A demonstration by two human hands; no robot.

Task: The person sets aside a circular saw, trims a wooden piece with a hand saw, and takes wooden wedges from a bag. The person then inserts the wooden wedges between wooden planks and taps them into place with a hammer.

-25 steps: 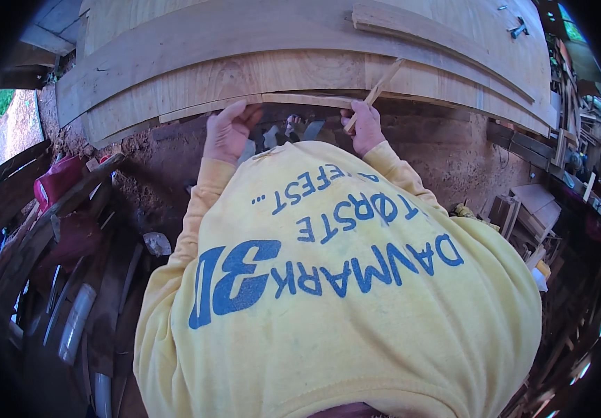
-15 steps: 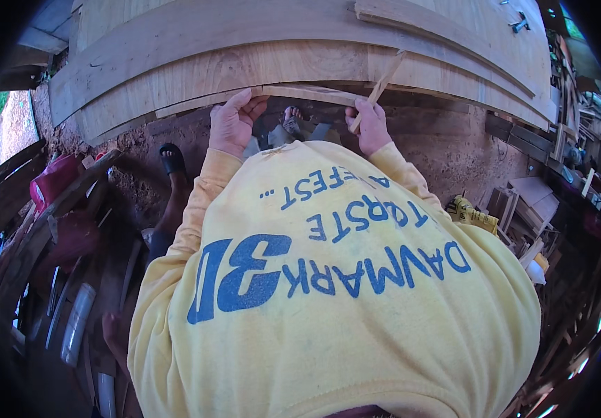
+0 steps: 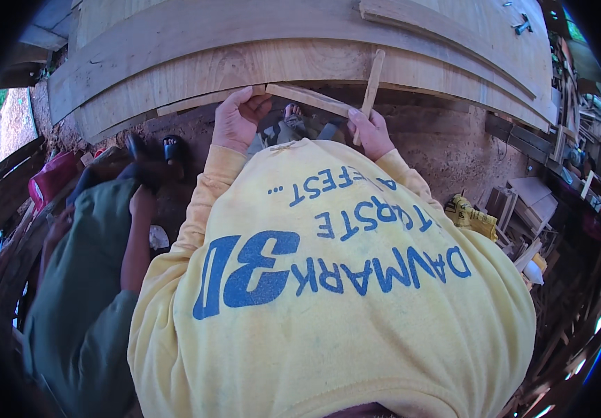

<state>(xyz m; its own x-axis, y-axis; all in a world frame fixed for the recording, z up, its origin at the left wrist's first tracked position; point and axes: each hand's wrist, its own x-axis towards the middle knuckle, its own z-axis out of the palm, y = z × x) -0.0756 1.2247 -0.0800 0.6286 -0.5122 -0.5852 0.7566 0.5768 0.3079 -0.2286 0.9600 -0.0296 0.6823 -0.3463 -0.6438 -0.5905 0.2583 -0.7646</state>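
Pinching the left wood strip point(image 3: 199, 103) with my left hand point(image 3: 233, 125), I hold it by the near edge of the desk point(image 3: 307, 61). My right hand point(image 3: 371, 132) grips the end of the middle strip point(image 3: 306, 97) and a crossing stick point(image 3: 373, 80) together. So far, all three pieces are in my hands, but they don't make one straight line. I can't tell if they're joined, or how much is left.
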